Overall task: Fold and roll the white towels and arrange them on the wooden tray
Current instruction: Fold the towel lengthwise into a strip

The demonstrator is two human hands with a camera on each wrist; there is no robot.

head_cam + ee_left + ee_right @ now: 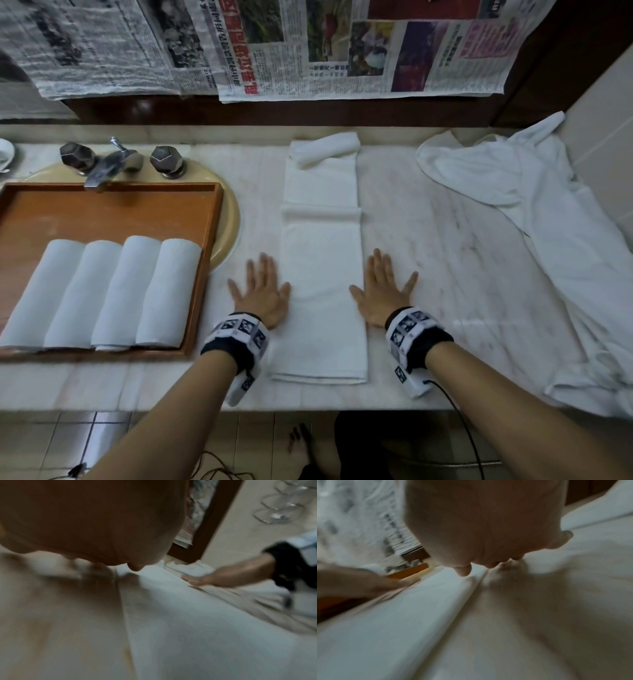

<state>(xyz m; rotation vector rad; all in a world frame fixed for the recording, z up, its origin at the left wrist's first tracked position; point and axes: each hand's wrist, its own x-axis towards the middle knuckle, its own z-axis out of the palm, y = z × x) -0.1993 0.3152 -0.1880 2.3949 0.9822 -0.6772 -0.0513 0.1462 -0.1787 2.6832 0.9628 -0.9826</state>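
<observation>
A white towel folded into a long narrow strip lies lengthwise on the marble counter, its far end turned into a small roll. My left hand lies flat and spread beside the strip's left edge, thumb touching it. My right hand lies flat beside its right edge. Neither hand holds anything. The wooden tray at the left carries several rolled white towels side by side. In both blurred wrist views the towel strip runs between the hands.
A pile of loose white cloth covers the counter's right side. The tray rests over a beige sink with a chrome tap. Newspaper hangs on the wall behind. The counter's front edge runs just below my wrists.
</observation>
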